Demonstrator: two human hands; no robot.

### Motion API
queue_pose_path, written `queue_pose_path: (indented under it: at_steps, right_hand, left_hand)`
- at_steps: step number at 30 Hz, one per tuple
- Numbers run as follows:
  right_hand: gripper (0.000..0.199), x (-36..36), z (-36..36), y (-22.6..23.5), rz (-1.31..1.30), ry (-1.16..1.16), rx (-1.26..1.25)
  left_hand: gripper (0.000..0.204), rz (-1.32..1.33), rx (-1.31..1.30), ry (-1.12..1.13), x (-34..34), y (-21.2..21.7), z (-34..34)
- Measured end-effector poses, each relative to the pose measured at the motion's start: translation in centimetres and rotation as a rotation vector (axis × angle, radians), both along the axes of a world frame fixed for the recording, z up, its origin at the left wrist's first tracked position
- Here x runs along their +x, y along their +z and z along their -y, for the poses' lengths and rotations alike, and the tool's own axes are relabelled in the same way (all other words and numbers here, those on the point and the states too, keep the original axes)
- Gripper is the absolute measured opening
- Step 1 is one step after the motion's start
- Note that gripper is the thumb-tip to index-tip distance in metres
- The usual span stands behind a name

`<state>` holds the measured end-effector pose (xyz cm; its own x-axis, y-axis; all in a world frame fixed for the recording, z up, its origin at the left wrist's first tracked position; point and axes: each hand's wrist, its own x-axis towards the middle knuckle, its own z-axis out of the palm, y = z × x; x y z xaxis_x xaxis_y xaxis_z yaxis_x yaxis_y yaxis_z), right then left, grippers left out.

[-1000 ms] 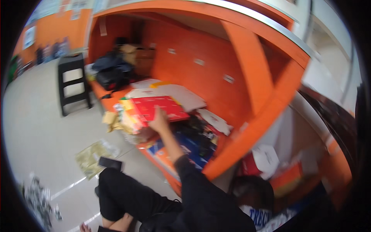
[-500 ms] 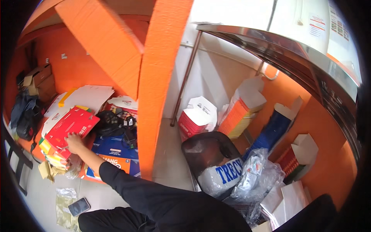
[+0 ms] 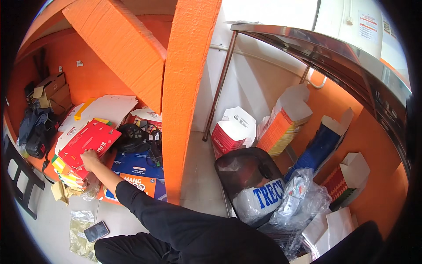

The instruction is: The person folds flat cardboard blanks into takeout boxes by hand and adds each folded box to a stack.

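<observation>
My left hand point(image 3: 90, 160) reaches far out to the left, its fingers bent over the lower edge of a red flat carton point(image 3: 93, 140). The fingertips are partly hidden against the card. This carton lies on top of a stack of folded cartons with yellow, green and white edges point(image 3: 66, 169). Large white flat sheets point(image 3: 112, 108) lie behind it. To its right are a tangle of black straps and cables point(image 3: 136, 136) and a blue printed carton point(image 3: 136, 163). My right hand does not show.
An orange pillar point(image 3: 189, 88) stands between the shelf and a metal table point(image 3: 307, 37). Under the table are nested white-and-red cartons point(image 3: 233, 130), a blue carton stack point(image 3: 307, 152), a black chair back point(image 3: 241, 171) and clear plastic wrap point(image 3: 303, 207). A phone point(image 3: 96, 231) lies on the floor.
The whole view has shifted, so things sit slightly farther right. My left hand's fingers, spread on the red carton before, are now more curled at its edge.
</observation>
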<state>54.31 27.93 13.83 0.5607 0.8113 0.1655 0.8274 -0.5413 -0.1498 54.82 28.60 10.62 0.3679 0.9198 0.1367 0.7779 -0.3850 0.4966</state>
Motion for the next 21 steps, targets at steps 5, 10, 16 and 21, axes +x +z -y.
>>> queue_pose_path:
  at_steps: [5,10,16,21]
  right_hand:
    - [0.043,0.0,0.0,-0.2,0.001,0.004,-0.005]
    - [0.047,-0.3,0.3,0.0,-0.038,-0.053,-0.005]
    - [0.046,-0.5,0.5,0.1,-0.003,-0.048,0.024]
    - [0.043,-0.7,1.9,-1.7,-0.006,0.022,0.347]
  left_hand:
    - [0.041,0.031,-0.049,0.016,-0.1,-0.5,-1.0]
    - [0.038,-0.146,-0.004,-0.053,-0.5,0.4,-0.9]
    - [0.038,-0.471,0.212,-0.232,-1.7,3.2,0.2]
    - [0.035,-0.035,0.218,-0.268,-4.9,-0.9,-2.4]
